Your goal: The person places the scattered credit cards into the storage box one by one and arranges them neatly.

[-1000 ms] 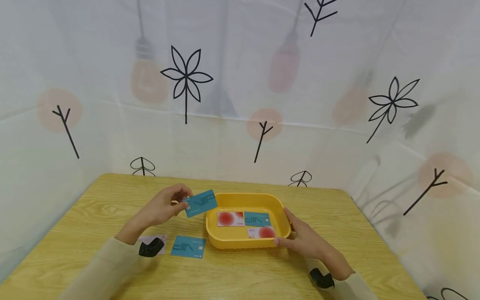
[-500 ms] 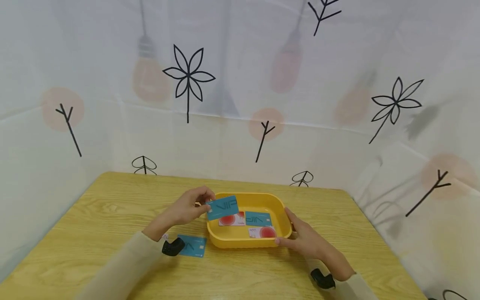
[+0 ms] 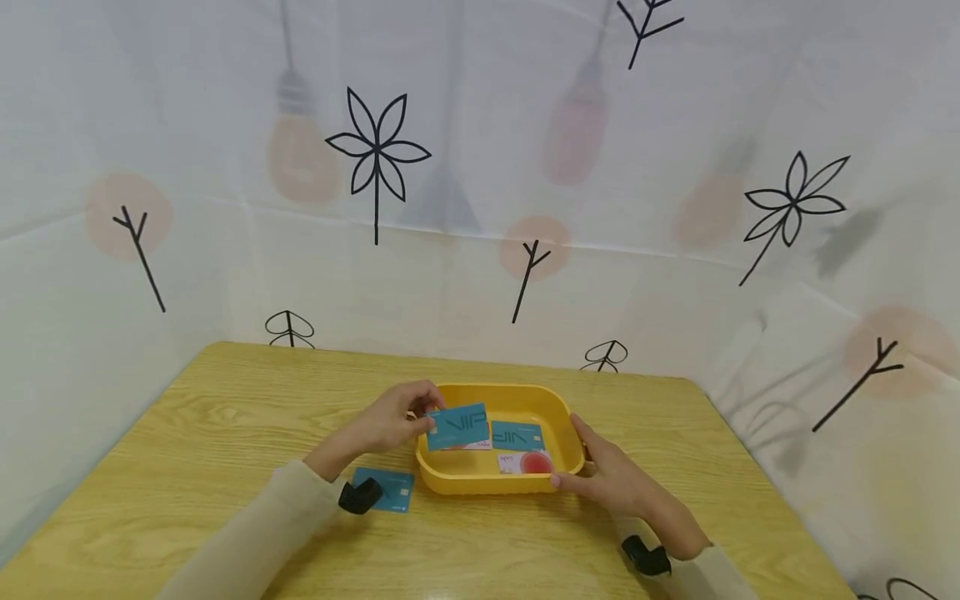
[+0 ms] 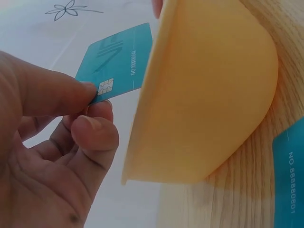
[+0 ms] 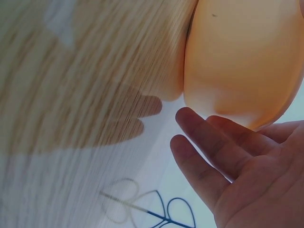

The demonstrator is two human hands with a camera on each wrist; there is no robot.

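My left hand [image 3: 390,419] pinches a teal VIP card [image 3: 459,427] between thumb and fingers. The card hangs tilted over the left part of a yellow plastic tray [image 3: 487,485]; its chip [image 4: 105,86] shows beside the thumb in the left wrist view. Inside the tray lie another teal VIP card [image 3: 517,436] and a white card with a red circle [image 3: 525,462]. A second white-and-red card [image 3: 477,446] is mostly covered by the held one. At the tray's right end rests my right hand [image 3: 618,479], thumb at the front rim, fingers extended along the outer wall [image 5: 237,61].
Left of the tray, a teal card [image 3: 393,490] lies on the wooden table [image 3: 480,550], partly behind the left wrist's black band [image 3: 360,495]. A pale card edge [image 3: 279,473] barely shows by the left sleeve. A printed white cloth [image 3: 465,275] hangs behind the table.
My left hand has moved right with the teal card, from beside the tray to over its left part, covering the white-and-red card there. My right hand stays at the tray's end.
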